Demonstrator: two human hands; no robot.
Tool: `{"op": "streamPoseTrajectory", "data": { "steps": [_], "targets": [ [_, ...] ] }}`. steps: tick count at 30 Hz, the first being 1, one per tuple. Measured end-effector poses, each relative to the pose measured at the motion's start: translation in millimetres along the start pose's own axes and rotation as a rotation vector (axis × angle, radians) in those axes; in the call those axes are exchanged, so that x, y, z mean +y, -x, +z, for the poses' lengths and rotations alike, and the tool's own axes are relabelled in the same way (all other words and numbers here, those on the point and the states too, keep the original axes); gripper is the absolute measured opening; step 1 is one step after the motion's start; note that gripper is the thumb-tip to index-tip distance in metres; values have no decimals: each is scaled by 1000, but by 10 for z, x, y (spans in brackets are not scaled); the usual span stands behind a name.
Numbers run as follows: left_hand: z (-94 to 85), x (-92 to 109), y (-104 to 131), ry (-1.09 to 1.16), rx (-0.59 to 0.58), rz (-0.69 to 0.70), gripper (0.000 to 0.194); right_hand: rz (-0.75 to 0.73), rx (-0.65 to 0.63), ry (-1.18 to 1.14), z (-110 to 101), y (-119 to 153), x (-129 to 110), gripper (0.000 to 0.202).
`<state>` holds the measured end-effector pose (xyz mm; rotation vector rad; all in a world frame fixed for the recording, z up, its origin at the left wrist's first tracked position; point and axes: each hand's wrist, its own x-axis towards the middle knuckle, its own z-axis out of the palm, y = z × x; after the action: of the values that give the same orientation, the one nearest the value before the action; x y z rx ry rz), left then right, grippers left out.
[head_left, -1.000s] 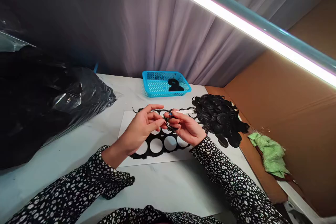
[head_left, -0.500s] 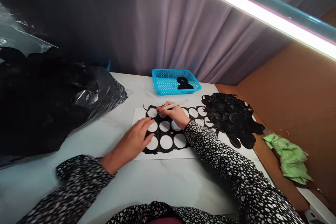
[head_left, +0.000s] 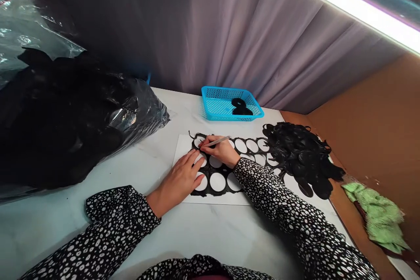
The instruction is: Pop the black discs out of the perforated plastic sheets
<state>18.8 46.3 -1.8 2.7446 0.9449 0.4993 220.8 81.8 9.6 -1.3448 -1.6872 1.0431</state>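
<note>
A black sheet with rows of round holes (head_left: 209, 176) lies on a white board (head_left: 184, 142), whose surface shows through the holes. My right hand (head_left: 224, 151) is closed around a thin, pale pen-like tool (head_left: 219, 141), its tip down at the upper left holes of the sheet. What the tip touches is too small to tell. Flat on the left part of the sheet rests my left hand (head_left: 182, 177), fingers apart and holding nothing. A heap of black round pieces (head_left: 300, 153) covers the sheet's right end.
Behind the board stands a blue basket (head_left: 205, 107) with several black discs (head_left: 242, 108) in it. A large plastic bag (head_left: 75, 122) of black material fills the left. A green cloth (head_left: 377, 216) lies at the right, beside a brown panel (head_left: 367, 127). A bright lamp hangs above.
The whole view has shifted, so the table things appear farther right. My left hand has moved up the sheet, closer to my right hand. The tool in my right hand has changed its tilt.
</note>
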Motion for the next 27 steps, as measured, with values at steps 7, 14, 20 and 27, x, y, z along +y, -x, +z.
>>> {"op": "streamPoseTrajectory", "data": {
  "steps": [7, 14, 20, 27],
  "targets": [
    [20, -8, 5, 8, 12, 17, 39, -16, 17, 13, 2, 17, -42, 10],
    [-2, -12, -26, 57, 29, 19, 37, -122, -9, 220, 44, 53, -3, 11],
    [-34, -56, -44, 67, -20, 49, 35, -360, 25, 830, -13, 6, -56, 14],
    [-22, -59, 7, 92, -18, 29, 37, -114, 963, 797, -1151, -48, -84, 13]
  ]
}}
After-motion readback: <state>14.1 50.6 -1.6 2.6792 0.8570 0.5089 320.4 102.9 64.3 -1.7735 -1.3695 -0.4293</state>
